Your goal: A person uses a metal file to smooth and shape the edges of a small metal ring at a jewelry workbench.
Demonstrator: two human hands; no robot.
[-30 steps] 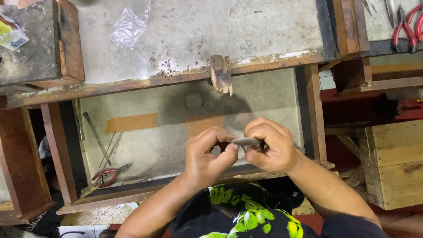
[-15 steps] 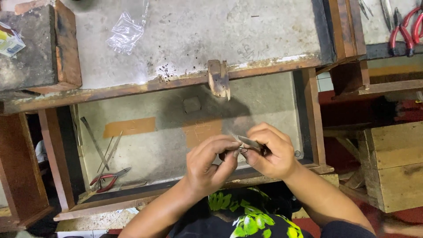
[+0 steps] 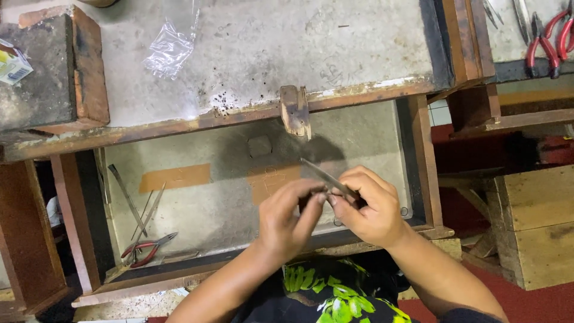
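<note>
Right now both hands pinch a thin metal file [image 3: 326, 177]: right hand [image 3: 371, 209] grips it, left hand [image 3: 290, 218] touches w/ fingertips. File could slip & drop into the drawer [image 3: 239, 203].

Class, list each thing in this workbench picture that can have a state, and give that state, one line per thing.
Drawer: pulled open.
Metal file: held in the right hand, tilted.
Left hand: fingers pinched at the file.
Red-handled pliers: lying in the drawer, unheld.
Plastic bag: crumpled on the benchtop.
</note>
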